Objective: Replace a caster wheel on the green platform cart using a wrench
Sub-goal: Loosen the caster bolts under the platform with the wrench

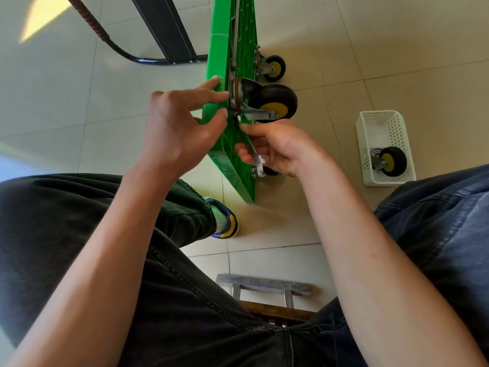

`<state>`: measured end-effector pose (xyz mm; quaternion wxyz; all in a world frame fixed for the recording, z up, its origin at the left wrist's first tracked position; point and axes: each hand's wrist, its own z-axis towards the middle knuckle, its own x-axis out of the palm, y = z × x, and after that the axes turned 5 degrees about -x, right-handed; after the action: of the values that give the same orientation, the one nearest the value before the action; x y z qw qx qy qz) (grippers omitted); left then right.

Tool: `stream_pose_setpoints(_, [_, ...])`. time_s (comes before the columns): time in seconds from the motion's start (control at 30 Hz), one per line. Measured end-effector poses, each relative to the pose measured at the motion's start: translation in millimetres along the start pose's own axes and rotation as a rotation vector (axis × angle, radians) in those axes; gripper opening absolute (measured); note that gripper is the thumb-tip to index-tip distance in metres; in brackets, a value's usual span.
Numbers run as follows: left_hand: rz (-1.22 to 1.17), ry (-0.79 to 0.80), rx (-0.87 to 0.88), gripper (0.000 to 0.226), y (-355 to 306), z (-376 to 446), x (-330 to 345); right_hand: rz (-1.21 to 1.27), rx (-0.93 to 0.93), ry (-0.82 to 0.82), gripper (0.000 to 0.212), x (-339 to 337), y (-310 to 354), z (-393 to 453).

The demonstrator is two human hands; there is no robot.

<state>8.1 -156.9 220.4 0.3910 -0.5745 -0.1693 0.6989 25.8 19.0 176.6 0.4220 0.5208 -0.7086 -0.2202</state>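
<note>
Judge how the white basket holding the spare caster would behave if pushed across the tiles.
The white basket looks like thin perforated plastic, so probably light and apt to slide on the smooth tiles. The spare caster sits at its near end, so it may pivot, and the wheel could roll inside.

Green cart (239,144) — black wheel (275,102), yellow hub; white perforated basket (365,144).

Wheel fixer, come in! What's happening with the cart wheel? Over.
Left hand steadies green cart. Right hand grips wrench at caster wheel mount. Nothing blocking.
</note>
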Motion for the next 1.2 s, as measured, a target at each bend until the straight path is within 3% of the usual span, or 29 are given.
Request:
stream_pose_setpoints(0.37, [-0.001,0.006,-0.003,0.031,-1,0,1,0.015,-0.049,-0.065,0.009,8,2,3])
stream_pose_setpoints(0.63, [-0.006,0.013,0.004,0.029,-1,0,0,-0.287,-0.076,-0.046,0.017,-1,-23,10])
stream_pose_setpoints(0.83, [-0.005,0.003,-0.002,0.027,-1,-2,0,-0.765,-0.396,-0.202,0.020,-6,-49,34])
stream_pose_setpoints(1.2, [0.000,-0.004,0.009,0.026,-4,-1,1,-1.015,-0.625,-0.298,0.022,-25,-56,59])
